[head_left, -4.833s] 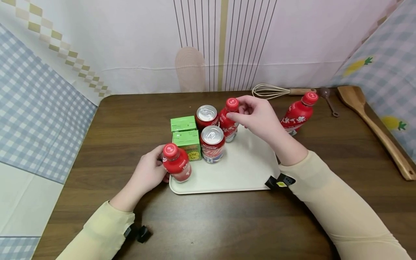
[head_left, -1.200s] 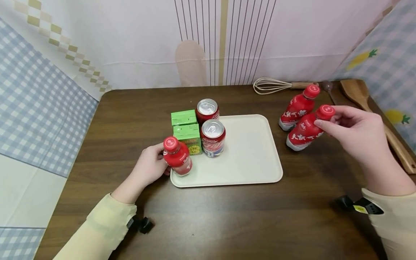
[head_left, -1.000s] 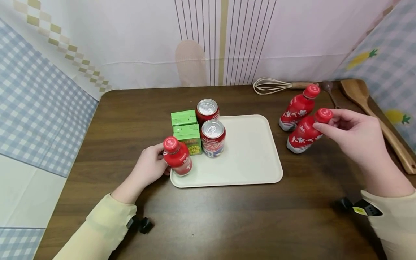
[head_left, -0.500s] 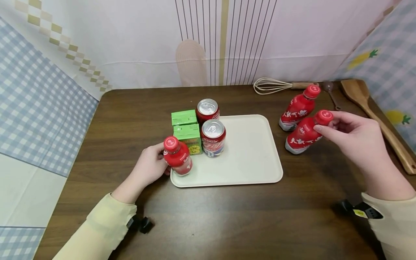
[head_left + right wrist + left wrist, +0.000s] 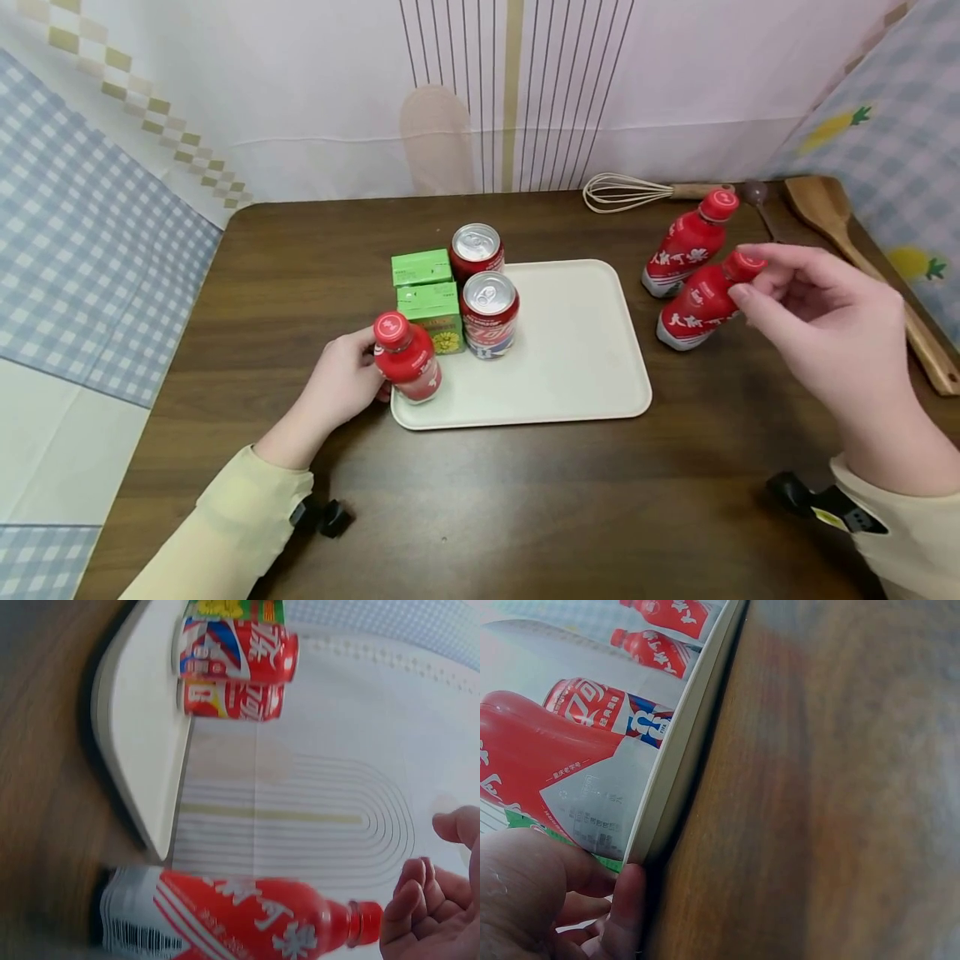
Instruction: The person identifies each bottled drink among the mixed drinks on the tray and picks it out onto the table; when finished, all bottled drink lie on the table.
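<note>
In the head view, my left hand (image 5: 347,377) pinches the left edge of the cream tray (image 5: 577,350); its fingertips are partly hidden behind a red bottle (image 5: 408,362) on the corner. The left wrist view shows the thumb and a finger (image 5: 624,911) at the rim, beside the bottle's base. My right hand (image 5: 840,333) is around the cap of another red bottle (image 5: 697,308), which stands on the table right of the tray. In the right wrist view, its thumb (image 5: 457,823) and fingers are apart, close to the cap but not gripping it.
Two green cartons (image 5: 431,304) and two red drink cans (image 5: 489,321) stand grouped at the tray's left. A further red bottle (image 5: 686,242) stands behind the right-hand one. A whisk (image 5: 626,193), measuring spoon (image 5: 756,196) and wooden spatula (image 5: 862,250) lie along the back right.
My right hand has carried a red bottle from beside the cans to the table right of the tray, then loosened its fingers from the cap. The left hand has stayed at the tray.
</note>
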Action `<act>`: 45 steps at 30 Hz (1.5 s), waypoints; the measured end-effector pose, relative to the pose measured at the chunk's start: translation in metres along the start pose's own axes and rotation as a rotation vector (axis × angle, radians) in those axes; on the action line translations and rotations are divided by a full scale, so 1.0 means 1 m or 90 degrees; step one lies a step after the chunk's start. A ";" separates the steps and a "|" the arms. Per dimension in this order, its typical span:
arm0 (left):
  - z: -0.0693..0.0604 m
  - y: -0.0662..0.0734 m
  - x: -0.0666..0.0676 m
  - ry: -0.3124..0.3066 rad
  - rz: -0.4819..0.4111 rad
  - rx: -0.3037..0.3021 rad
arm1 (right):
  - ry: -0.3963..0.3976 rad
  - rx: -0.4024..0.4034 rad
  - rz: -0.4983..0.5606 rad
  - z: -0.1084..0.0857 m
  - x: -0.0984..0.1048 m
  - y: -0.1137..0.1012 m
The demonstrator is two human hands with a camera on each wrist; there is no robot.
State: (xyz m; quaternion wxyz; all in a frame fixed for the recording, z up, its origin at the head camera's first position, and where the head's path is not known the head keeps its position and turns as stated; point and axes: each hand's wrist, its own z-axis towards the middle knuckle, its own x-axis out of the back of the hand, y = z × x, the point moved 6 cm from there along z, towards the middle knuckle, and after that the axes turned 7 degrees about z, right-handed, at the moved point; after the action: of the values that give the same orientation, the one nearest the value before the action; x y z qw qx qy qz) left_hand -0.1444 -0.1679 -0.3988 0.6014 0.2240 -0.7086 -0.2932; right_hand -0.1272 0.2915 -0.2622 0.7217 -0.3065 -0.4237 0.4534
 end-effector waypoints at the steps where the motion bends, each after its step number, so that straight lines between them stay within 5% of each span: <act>1: 0.000 0.000 0.000 0.000 -0.002 -0.001 | -0.015 0.009 0.004 -0.001 -0.003 -0.002; 9: 0.000 0.002 -0.001 -0.002 -0.013 0.001 | -0.131 0.071 0.052 -0.001 -0.042 -0.018; 21: -0.001 0.004 0.001 -0.001 -0.023 0.000 | -0.345 0.106 0.066 -0.012 -0.145 -0.053; 34: -0.002 0.004 0.000 -0.003 -0.028 -0.005 | -0.431 0.061 0.128 -0.017 -0.218 -0.071; 45: -0.001 0.002 0.000 -0.002 -0.026 -0.004 | -0.464 -0.018 0.151 -0.023 -0.256 -0.072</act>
State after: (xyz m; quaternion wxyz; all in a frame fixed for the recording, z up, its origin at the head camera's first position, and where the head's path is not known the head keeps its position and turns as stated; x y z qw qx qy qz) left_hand -0.1429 -0.1669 -0.3971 0.5950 0.2364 -0.7037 -0.3079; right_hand -0.1373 0.0268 -0.2984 0.4617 -0.1821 -0.6204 0.6072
